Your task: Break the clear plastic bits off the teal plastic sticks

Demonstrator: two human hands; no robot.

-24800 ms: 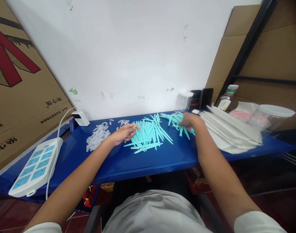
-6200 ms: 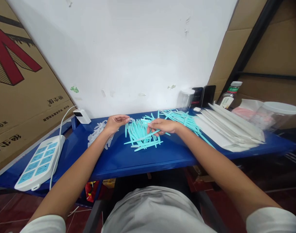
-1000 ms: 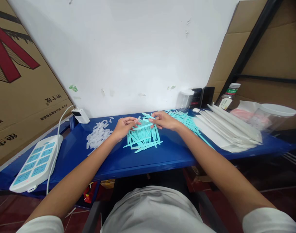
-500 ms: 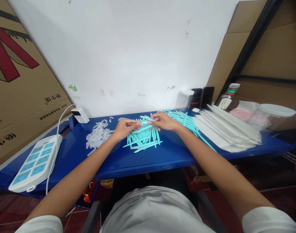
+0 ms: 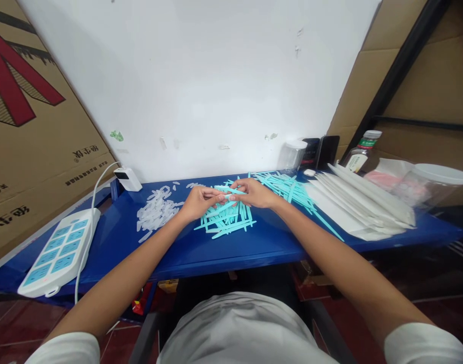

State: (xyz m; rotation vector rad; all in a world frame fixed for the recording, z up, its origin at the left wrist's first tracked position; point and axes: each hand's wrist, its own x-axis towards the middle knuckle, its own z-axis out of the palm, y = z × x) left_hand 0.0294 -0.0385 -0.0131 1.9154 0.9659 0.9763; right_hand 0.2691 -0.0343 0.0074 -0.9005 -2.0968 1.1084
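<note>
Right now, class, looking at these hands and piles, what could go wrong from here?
The pale piece between the left hand and right hand could slip into the turquoise pile below. The left forearm, close beside the translucent pieces, might scatter them. The turquoise stick reaching towards the front edge of the blue table could be knocked off.

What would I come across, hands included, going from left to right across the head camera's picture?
Power strip → small white device → pile of translucent pieces → left hand → right hand → smaller clear jar → stack of white packets → large white-lidded jar.
</note>
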